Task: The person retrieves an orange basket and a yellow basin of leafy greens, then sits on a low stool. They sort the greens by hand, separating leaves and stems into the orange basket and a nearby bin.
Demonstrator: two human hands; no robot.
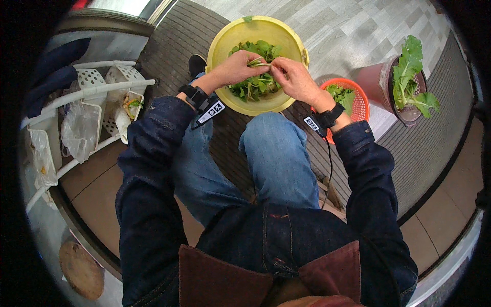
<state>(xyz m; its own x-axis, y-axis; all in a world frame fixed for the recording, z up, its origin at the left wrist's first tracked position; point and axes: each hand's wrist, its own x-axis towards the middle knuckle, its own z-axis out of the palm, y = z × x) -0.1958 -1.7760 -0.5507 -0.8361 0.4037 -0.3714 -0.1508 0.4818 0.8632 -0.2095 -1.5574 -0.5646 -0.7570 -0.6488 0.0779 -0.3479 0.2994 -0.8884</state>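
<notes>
Leafy greens (255, 86) lie in a round yellow plastic basin (226, 34) in front of my knees. Over the basin, my left hand (243, 67) grips thin pale-green stems (259, 63) between thumb and fingers. My right hand (293, 78) meets it at the stems' right end, its thumb and fingertips pinched together; whether they hold a stem end is hard to tell. More leaves (341, 96) sit in an orange perforated basket (362, 96) beside my right wrist. A small leaf piece (248, 18) rests on the basin's far rim.
To the right, a pinkish bin (374, 82) with large leaves (410, 76) hanging over its rim stands on the floor. A white-railed rack (111, 86) with perforated baskets and plastic bags is at the left. A round wooden board (81, 270) lies at lower left. A cable runs from my right wrist.
</notes>
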